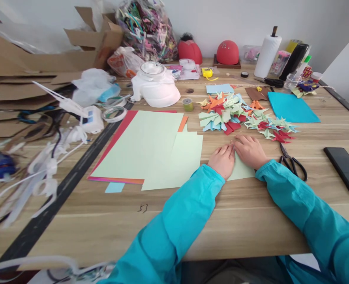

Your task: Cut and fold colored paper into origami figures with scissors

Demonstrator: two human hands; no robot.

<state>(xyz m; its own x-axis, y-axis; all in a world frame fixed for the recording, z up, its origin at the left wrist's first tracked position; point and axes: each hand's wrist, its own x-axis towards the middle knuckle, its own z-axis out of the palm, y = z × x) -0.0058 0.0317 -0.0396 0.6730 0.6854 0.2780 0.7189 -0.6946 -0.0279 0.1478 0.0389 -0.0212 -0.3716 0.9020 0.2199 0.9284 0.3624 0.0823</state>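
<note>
On the table before me lies a piece of pale green paper, mostly covered by my hands. My left hand has its fingers drawn together on the paper's left side. From the right, my right hand bends its fingers over the paper's upper part. The fingertips of both hands meet near the top of the paper and press on it. A pair of black scissors lies just right of my right hand. Behind my hands rests a pile of folded paper cranes in green, red, orange and blue.
At the left lie large sheets of pale green paper over red and orange ones. A phone lies at the right. Farther back are a spool of green thread, a blue sheet, and a white power strip among cables.
</note>
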